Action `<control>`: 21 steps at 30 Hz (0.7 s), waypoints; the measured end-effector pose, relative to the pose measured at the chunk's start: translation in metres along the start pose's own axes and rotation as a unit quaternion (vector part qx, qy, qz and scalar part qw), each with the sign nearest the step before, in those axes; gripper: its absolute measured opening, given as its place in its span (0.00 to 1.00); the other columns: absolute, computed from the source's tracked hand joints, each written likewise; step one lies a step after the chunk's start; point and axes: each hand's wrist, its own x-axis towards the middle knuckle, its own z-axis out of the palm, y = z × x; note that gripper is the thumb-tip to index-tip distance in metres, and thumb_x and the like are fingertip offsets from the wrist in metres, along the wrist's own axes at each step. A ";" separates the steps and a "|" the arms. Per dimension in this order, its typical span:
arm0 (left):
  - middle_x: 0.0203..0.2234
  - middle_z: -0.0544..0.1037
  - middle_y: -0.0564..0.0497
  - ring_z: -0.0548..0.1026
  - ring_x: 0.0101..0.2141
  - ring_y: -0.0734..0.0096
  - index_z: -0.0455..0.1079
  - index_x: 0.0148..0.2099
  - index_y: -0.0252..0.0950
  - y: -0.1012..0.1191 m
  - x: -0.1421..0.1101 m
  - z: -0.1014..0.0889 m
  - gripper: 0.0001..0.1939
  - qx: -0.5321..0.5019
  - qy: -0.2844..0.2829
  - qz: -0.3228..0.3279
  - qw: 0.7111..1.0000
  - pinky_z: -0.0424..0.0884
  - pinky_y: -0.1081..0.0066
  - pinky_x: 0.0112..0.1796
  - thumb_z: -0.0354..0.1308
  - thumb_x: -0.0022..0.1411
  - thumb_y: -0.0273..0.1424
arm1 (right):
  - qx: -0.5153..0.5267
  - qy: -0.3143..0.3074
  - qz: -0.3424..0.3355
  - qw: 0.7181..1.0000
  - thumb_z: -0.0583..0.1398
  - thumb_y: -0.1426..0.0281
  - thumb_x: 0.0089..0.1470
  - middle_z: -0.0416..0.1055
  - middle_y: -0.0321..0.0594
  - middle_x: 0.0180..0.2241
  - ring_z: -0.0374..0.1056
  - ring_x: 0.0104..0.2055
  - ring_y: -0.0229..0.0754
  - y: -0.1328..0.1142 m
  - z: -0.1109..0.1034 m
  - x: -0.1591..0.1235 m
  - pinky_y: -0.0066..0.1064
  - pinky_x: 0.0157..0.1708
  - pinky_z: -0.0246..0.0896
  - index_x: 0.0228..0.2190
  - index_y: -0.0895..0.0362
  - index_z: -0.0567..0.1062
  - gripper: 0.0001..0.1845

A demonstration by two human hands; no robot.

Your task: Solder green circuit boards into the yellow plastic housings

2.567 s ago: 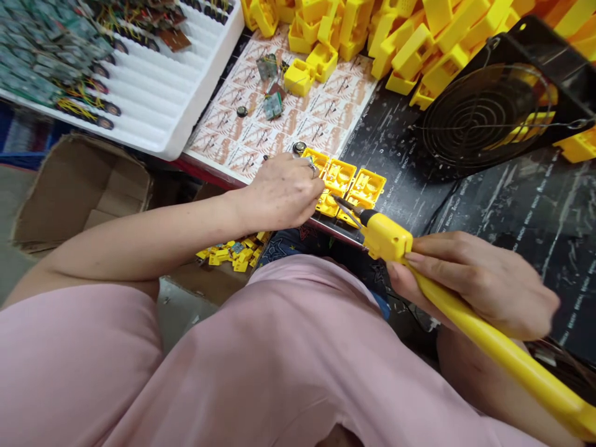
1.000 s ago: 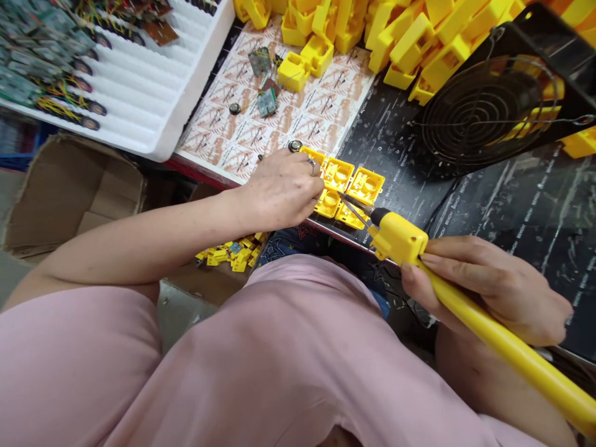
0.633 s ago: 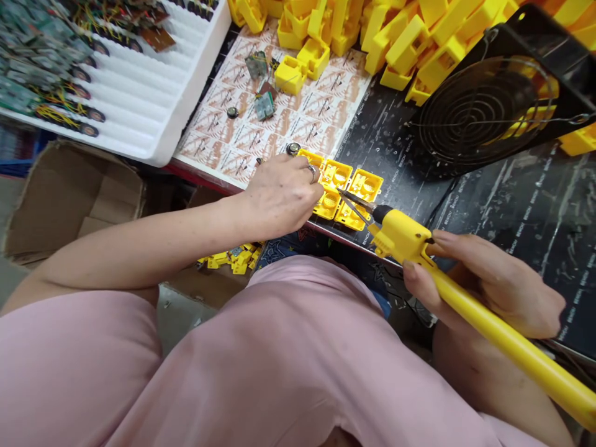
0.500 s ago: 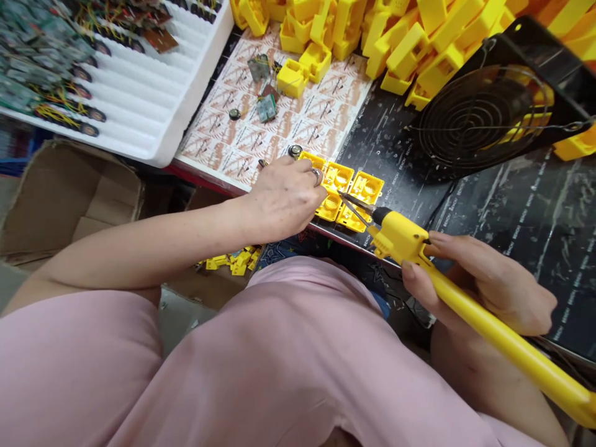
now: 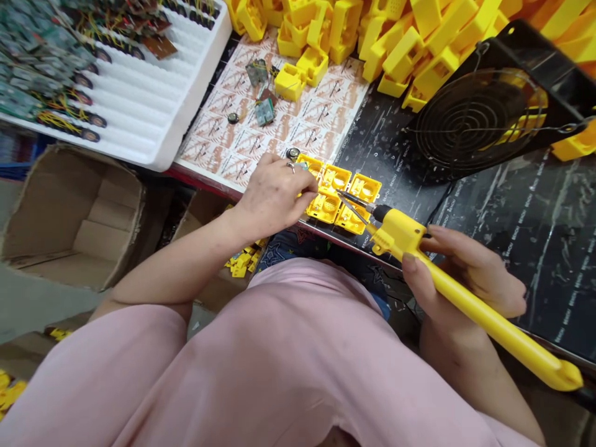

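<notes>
In my right hand [image 5: 470, 273] is a yellow soldering iron [image 5: 488, 316], its dark tip pointing left over a block of small yellow plastic cases [image 5: 336, 178] at the table's front edge. The tip appears to reach the middle of the block; contact I cannot confirm. My left hand [image 5: 279, 192] is closed in a pinch at the block's left side, covering part of it. What its fingertips hold, if anything, is hidden. Just beyond those fingers lies a small round black part [image 5: 293, 154], with a bit of circuit board [image 5: 302, 166] beside the ring finger.
A white foam tray [image 5: 153, 133] of wired circuit boards stands at the left. Yellow cases [image 5: 433, 62] are heaped at the back. A black fan [image 5: 470, 118] stands at the right. Loose boards [image 5: 264, 112] lie on the patterned sheet [image 5: 233, 139]. An open cardboard box [image 5: 69, 217] sits below.
My left hand has shifted slightly left, uncovering more of the cases' left side. The soldering iron's handle has swung up a little, while its tip stays over the block.
</notes>
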 end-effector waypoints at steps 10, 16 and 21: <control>0.26 0.77 0.48 0.75 0.34 0.59 0.77 0.33 0.36 0.006 0.012 -0.001 0.16 0.101 -0.025 0.050 0.993 0.65 0.56 0.41 0.49 0.67 0.31 | 0.069 -0.042 -0.038 0.996 0.72 0.75 0.53 0.81 0.33 0.30 0.78 0.28 0.37 -0.006 0.014 0.007 0.26 0.25 0.74 0.35 0.53 0.75 0.12; 0.26 0.76 0.48 0.76 0.37 0.58 0.76 0.32 0.37 0.005 0.018 -0.001 0.16 0.134 -0.041 0.097 0.985 0.68 0.57 0.39 0.49 0.67 0.29 | 0.024 -0.089 -0.136 0.986 0.71 0.75 0.54 0.79 0.33 0.26 0.77 0.26 0.36 -0.009 0.013 0.023 0.22 0.21 0.68 0.33 0.55 0.73 0.12; 0.25 0.75 0.49 0.76 0.37 0.59 0.76 0.31 0.37 0.005 0.019 -0.003 0.16 0.144 -0.039 0.116 0.982 0.67 0.59 0.38 0.50 0.68 0.29 | 0.033 -0.101 -0.091 0.990 0.71 0.77 0.54 0.80 0.33 0.30 0.77 0.28 0.37 -0.011 0.002 0.027 0.26 0.24 0.72 0.35 0.53 0.74 0.12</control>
